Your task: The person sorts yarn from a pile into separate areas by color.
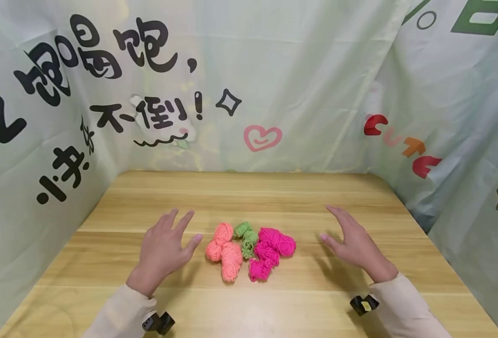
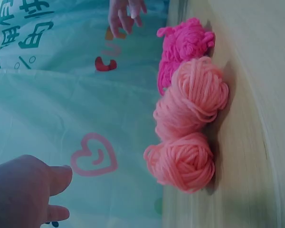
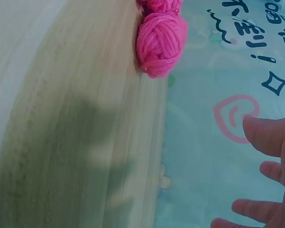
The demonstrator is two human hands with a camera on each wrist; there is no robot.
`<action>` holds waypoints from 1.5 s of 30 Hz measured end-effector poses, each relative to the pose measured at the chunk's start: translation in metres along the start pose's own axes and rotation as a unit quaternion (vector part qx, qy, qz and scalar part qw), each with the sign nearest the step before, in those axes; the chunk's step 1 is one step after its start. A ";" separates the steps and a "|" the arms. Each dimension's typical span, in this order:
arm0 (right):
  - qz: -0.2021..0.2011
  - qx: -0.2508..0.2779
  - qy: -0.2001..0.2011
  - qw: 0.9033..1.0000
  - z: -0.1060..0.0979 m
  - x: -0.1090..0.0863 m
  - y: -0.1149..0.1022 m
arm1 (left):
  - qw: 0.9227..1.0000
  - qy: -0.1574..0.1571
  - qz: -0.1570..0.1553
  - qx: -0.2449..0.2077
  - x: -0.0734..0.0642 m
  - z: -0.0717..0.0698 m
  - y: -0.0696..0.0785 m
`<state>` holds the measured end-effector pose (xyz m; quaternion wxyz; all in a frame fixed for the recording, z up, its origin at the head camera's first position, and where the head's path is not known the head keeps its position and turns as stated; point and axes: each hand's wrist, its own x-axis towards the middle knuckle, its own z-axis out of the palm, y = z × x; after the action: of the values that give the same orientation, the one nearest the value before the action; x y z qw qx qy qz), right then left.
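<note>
Several small balls of yarn lie bunched together at the middle of the table. Coral yarn (image 1: 231, 260) is on the left, green yarn (image 1: 248, 238) at the back middle, and magenta yarn (image 1: 270, 251) on the right. My left hand (image 1: 164, 246) hovers to the left of the coral yarn, fingers spread, touching nothing. On the other side, my right hand (image 1: 354, 241) is held apart from the magenta yarn, thumb and fingers extended with nothing in them. In the left wrist view the coral balls (image 2: 183, 161) hide the green yarn.
The wooden table (image 1: 249, 310) carries the yarn. Printed cloth hangs behind it (image 1: 308, 94) and along both sides, close to the table's edges. A small black camera (image 1: 158, 323) is worn on the left wrist, another camera (image 1: 364, 305) on the right.
</note>
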<state>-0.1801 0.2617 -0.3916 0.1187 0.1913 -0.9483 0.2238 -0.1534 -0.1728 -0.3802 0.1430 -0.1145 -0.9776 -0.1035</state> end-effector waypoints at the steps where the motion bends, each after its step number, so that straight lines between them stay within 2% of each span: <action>1: -0.001 0.004 -0.003 1.000 0.001 0.001 0.001 | 1.000 -0.004 0.003 -0.008 0.001 0.001 0.000; 4: -0.001 0.016 -0.008 1.000 0.004 0.004 0.003 | 0.999 -0.016 0.010 -0.040 0.004 0.003 0.002; 7: 0.002 0.034 -0.011 0.999 0.005 0.007 0.003 | 0.995 -0.027 0.016 -0.090 0.009 0.005 0.002; 13: 0.015 0.078 -0.025 0.997 0.004 0.016 0.004 | 0.980 -0.049 0.021 -0.194 0.019 0.013 0.004; 20: 0.005 0.134 -0.027 0.991 0.008 0.022 0.006 | 0.964 -0.082 0.026 -0.253 0.028 0.019 0.010; 23: -0.001 0.156 -0.025 0.987 0.011 0.027 0.005 | 0.955 -0.093 0.017 -0.282 0.031 0.019 0.012; 27: 0.002 0.179 -0.030 0.983 0.012 0.032 0.002 | 0.939 -0.105 0.006 -0.329 0.035 0.017 0.016; 34: 0.015 0.188 -0.042 0.981 0.014 0.036 -0.002 | 0.913 -0.137 -0.020 -0.383 0.043 0.021 0.028; 37: 0.016 0.192 -0.048 0.980 0.016 0.039 -0.002 | 0.909 -0.144 -0.029 -0.389 0.045 0.024 0.032; 45: 0.025 0.198 -0.066 0.978 0.027 0.046 0.000 | 0.908 -0.154 -0.022 -0.390 0.048 0.029 0.041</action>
<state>-0.2248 0.2348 -0.4008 0.0097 0.2018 -0.8954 0.3968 -0.1949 -0.1181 -0.3857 -0.0675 -0.1536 -0.8716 -0.4606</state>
